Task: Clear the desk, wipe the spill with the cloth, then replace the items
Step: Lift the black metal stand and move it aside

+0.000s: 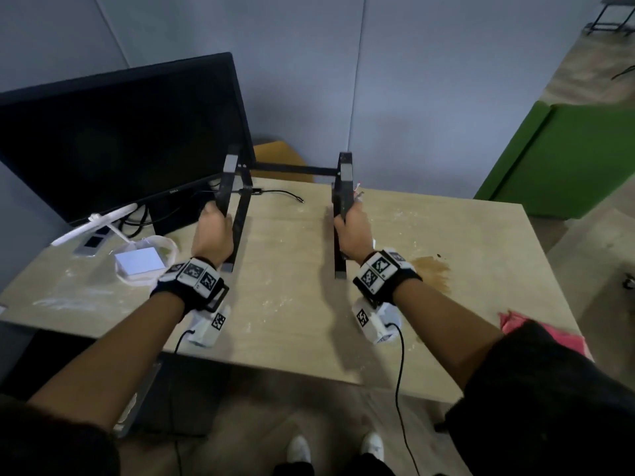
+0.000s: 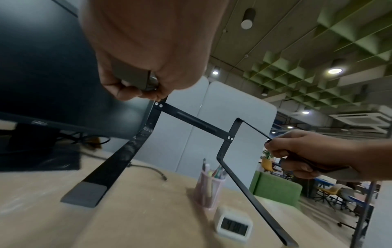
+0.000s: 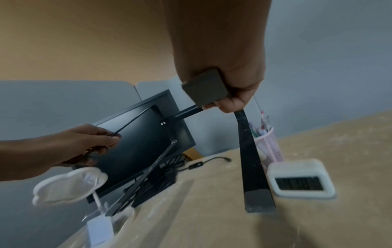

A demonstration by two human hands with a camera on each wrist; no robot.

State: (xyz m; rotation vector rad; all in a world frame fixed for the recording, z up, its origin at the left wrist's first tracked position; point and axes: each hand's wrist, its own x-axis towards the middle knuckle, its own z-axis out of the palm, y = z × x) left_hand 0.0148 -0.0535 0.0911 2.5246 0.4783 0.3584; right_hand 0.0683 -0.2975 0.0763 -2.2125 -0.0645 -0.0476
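The left hand (image 1: 213,231) and the right hand (image 1: 354,231) each clench one upper arm of the black stand (image 1: 295,170), fingers curled round the flat bars, a grip on both sides that keeps the frame level and shares its weight. The stand is over the middle of the desk (image 1: 292,321), its crossbar at the far side; the wrist views show its grey-tipped feet low, at or just above the wood, and I cannot tell whether they touch, so it looks to be either coming off or going down. The brown spill (image 1: 433,273) lies just right of the right wrist and is unwiped, so I judge this to be the clearing step, with the stand being taken off to free the surface. The pink cloth (image 1: 515,326) waits at the near right edge of the desk, partly hidden behind the right sleeve, close to the spill and handy for the wipe. A pen cup (image 2: 208,189) and a small white clock (image 2: 233,224) stand just beside the stand's right leg, so that leg could knock them if the frame swings right. On the left, the dark monitor (image 1: 120,139) sits at the far left with cables behind it, and a white box (image 1: 140,262) and a white lamp (image 1: 92,223) lie near the left hand; these too are yet to be cleared. The stand is rigid and light-looking, likely easy to lift straight up
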